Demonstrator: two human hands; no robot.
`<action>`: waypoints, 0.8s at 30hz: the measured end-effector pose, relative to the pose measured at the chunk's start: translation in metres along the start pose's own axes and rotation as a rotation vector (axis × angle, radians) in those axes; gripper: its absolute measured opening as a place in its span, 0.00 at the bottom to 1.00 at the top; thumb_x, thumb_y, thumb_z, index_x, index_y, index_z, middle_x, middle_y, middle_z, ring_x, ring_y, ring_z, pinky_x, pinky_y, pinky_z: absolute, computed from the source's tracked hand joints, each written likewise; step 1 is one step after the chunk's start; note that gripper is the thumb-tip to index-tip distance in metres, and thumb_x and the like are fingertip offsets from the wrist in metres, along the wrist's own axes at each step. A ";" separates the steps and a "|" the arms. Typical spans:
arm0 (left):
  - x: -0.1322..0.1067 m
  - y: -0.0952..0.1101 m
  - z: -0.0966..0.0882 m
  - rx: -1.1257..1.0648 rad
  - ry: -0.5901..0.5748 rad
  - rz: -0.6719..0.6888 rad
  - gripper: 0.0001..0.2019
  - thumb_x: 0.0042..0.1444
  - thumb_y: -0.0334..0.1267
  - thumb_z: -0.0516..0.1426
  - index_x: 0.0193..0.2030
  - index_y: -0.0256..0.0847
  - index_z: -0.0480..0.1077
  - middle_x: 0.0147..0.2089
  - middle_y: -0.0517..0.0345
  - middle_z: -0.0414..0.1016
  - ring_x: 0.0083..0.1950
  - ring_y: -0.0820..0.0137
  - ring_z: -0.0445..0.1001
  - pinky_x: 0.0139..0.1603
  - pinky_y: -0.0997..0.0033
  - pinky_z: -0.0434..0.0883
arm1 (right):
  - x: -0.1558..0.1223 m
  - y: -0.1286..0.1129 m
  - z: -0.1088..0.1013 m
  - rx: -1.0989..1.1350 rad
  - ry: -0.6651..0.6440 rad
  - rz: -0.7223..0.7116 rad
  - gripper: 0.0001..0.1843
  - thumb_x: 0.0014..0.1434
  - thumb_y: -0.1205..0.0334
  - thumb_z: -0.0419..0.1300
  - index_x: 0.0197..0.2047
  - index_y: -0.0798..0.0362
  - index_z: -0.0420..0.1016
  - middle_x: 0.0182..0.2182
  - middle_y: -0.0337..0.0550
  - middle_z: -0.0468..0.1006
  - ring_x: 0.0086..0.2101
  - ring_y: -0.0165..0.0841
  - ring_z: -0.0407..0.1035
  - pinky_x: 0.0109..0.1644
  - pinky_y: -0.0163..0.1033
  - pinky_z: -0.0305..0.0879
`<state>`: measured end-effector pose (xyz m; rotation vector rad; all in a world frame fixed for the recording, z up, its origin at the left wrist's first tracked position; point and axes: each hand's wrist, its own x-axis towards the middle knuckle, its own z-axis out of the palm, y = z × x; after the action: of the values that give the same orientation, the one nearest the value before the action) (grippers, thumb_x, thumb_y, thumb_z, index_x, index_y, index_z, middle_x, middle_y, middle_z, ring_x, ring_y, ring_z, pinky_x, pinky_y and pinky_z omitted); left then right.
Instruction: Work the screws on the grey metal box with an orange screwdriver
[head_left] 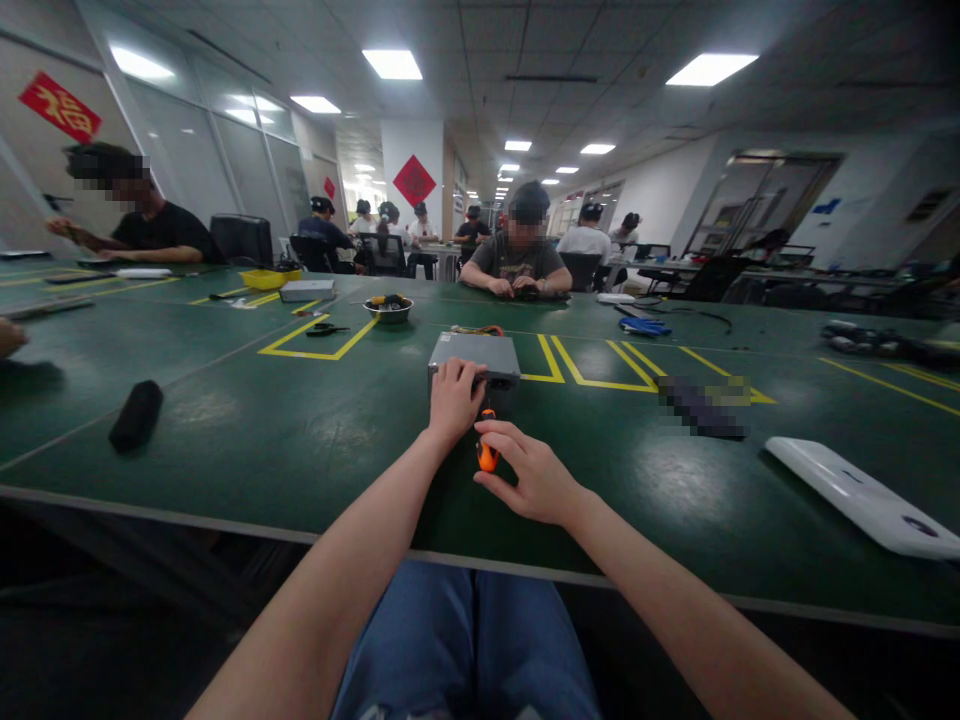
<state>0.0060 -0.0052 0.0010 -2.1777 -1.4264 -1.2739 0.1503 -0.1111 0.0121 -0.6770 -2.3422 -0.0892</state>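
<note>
Nearest my view, blue jeans (465,640) show below the edge of a green-topped workbench (225,515). My right hand (534,472) pinches an orange-handled screwdriver (487,448) between thumb and curled fingers, upright and slightly tilted, just in front of a grey metal box (474,358) lying flat on the bench, possibly a power supply. My left hand (454,400) rests on the box's near top edge, fingers half spread and pressing down. The screwdriver's tip is hard to make out from here, so I cannot tell whether it touches the box.

Off to the left lies a black roll (136,415); to the right, a pixelated object (703,405) and a white plastic case (862,495). Farther on sit scissors (326,329), a metal bowl of small parts (388,310) and a yellow tray (270,279). Across the bench, a seated co-worker (517,250) works with both hands.
</note>
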 end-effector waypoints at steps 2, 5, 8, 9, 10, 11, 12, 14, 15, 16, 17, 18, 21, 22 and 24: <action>0.000 0.000 0.000 -0.001 -0.003 0.002 0.11 0.55 0.37 0.54 0.46 0.44 0.66 0.44 0.53 0.64 0.47 0.63 0.62 0.47 0.63 0.63 | 0.001 -0.001 -0.001 -0.020 -0.042 -0.015 0.18 0.61 0.58 0.51 0.53 0.53 0.58 0.52 0.53 0.64 0.48 0.37 0.65 0.50 0.44 0.66; 0.000 0.000 0.001 -0.004 -0.001 -0.004 0.11 0.55 0.37 0.53 0.46 0.44 0.66 0.45 0.53 0.64 0.47 0.63 0.62 0.47 0.63 0.62 | 0.001 0.000 0.001 -0.071 -0.015 -0.028 0.15 0.61 0.58 0.51 0.50 0.53 0.62 0.50 0.53 0.66 0.44 0.37 0.68 0.46 0.43 0.68; -0.001 0.001 0.000 -0.011 0.005 -0.011 0.11 0.56 0.36 0.53 0.46 0.44 0.66 0.45 0.53 0.64 0.47 0.63 0.62 0.48 0.63 0.62 | -0.001 0.002 0.002 -0.079 0.084 -0.013 0.12 0.59 0.56 0.54 0.43 0.53 0.63 0.45 0.52 0.70 0.43 0.38 0.69 0.43 0.43 0.69; -0.001 0.001 0.000 -0.013 0.006 -0.012 0.11 0.56 0.36 0.52 0.46 0.44 0.66 0.44 0.53 0.64 0.47 0.63 0.62 0.48 0.63 0.62 | -0.001 0.002 0.002 -0.071 0.108 -0.003 0.12 0.59 0.55 0.54 0.42 0.53 0.62 0.45 0.52 0.70 0.42 0.38 0.69 0.43 0.43 0.69; 0.000 0.001 0.000 -0.014 0.005 -0.013 0.11 0.56 0.36 0.52 0.46 0.44 0.66 0.44 0.53 0.64 0.47 0.63 0.62 0.48 0.62 0.62 | -0.001 0.002 0.002 -0.061 0.120 0.006 0.12 0.59 0.55 0.55 0.42 0.53 0.61 0.44 0.52 0.70 0.42 0.38 0.70 0.43 0.43 0.69; 0.000 0.001 -0.001 -0.013 0.005 -0.014 0.11 0.56 0.36 0.52 0.46 0.44 0.66 0.44 0.53 0.64 0.47 0.63 0.62 0.48 0.62 0.62 | -0.001 0.002 0.001 -0.051 0.119 0.011 0.12 0.59 0.55 0.55 0.43 0.53 0.61 0.45 0.52 0.70 0.43 0.38 0.69 0.43 0.43 0.69; 0.000 0.001 -0.001 -0.010 0.004 -0.014 0.11 0.55 0.36 0.53 0.46 0.44 0.66 0.44 0.53 0.64 0.47 0.62 0.62 0.48 0.62 0.62 | -0.001 0.001 0.001 -0.043 0.101 0.011 0.14 0.59 0.55 0.55 0.45 0.53 0.61 0.46 0.52 0.70 0.44 0.38 0.69 0.45 0.43 0.69; 0.000 0.000 0.000 -0.006 0.001 -0.014 0.12 0.55 0.36 0.53 0.46 0.44 0.66 0.45 0.53 0.64 0.47 0.62 0.62 0.48 0.62 0.62 | 0.000 0.000 -0.001 -0.041 0.039 -0.004 0.17 0.60 0.56 0.53 0.49 0.54 0.60 0.48 0.53 0.68 0.46 0.38 0.67 0.47 0.43 0.68; 0.000 0.000 0.000 -0.006 0.000 -0.013 0.12 0.55 0.36 0.53 0.46 0.44 0.66 0.45 0.53 0.64 0.47 0.62 0.62 0.47 0.62 0.62 | 0.000 -0.001 -0.002 -0.051 0.005 -0.015 0.18 0.61 0.57 0.52 0.52 0.54 0.59 0.49 0.53 0.67 0.46 0.38 0.67 0.47 0.43 0.67; 0.000 0.000 0.000 -0.008 -0.001 -0.012 0.12 0.54 0.36 0.54 0.46 0.44 0.66 0.45 0.53 0.64 0.47 0.62 0.62 0.47 0.62 0.62 | 0.001 -0.002 -0.002 -0.066 -0.020 -0.027 0.18 0.61 0.58 0.50 0.53 0.54 0.59 0.50 0.54 0.66 0.45 0.37 0.68 0.47 0.43 0.67; 0.000 -0.001 0.001 -0.010 -0.003 -0.011 0.12 0.54 0.36 0.54 0.46 0.44 0.66 0.45 0.53 0.64 0.47 0.63 0.62 0.47 0.62 0.63 | 0.001 -0.002 -0.002 -0.084 -0.033 -0.036 0.17 0.62 0.59 0.49 0.54 0.54 0.60 0.50 0.54 0.65 0.44 0.36 0.69 0.46 0.42 0.68; 0.000 -0.001 0.001 -0.012 -0.004 -0.009 0.12 0.55 0.36 0.54 0.47 0.44 0.66 0.45 0.53 0.64 0.47 0.63 0.62 0.47 0.62 0.63 | 0.002 -0.003 -0.001 -0.101 -0.030 -0.044 0.17 0.62 0.59 0.49 0.53 0.53 0.61 0.50 0.54 0.65 0.42 0.35 0.69 0.45 0.42 0.68; 0.000 -0.001 0.003 -0.009 0.000 -0.011 0.12 0.54 0.37 0.54 0.46 0.44 0.66 0.45 0.53 0.64 0.47 0.63 0.62 0.47 0.62 0.63 | 0.001 -0.002 0.001 -0.113 0.032 -0.044 0.14 0.61 0.58 0.51 0.48 0.54 0.63 0.49 0.53 0.68 0.42 0.37 0.69 0.44 0.42 0.69; 0.000 -0.001 0.003 -0.007 0.001 -0.012 0.12 0.54 0.37 0.54 0.46 0.44 0.66 0.45 0.53 0.64 0.47 0.62 0.62 0.47 0.62 0.63 | 0.000 -0.001 0.001 -0.103 0.053 -0.039 0.13 0.61 0.58 0.52 0.47 0.54 0.63 0.48 0.53 0.69 0.43 0.38 0.69 0.43 0.42 0.69; 0.000 -0.001 0.002 -0.004 0.002 -0.012 0.12 0.54 0.36 0.54 0.47 0.44 0.66 0.45 0.53 0.64 0.47 0.62 0.62 0.47 0.62 0.63 | -0.001 0.000 0.001 -0.080 0.075 -0.029 0.13 0.61 0.58 0.52 0.47 0.54 0.62 0.49 0.52 0.69 0.44 0.38 0.69 0.44 0.42 0.69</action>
<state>0.0063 -0.0031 -0.0007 -2.1731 -1.4389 -1.2843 0.1499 -0.1115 0.0104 -0.6668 -2.2861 -0.2184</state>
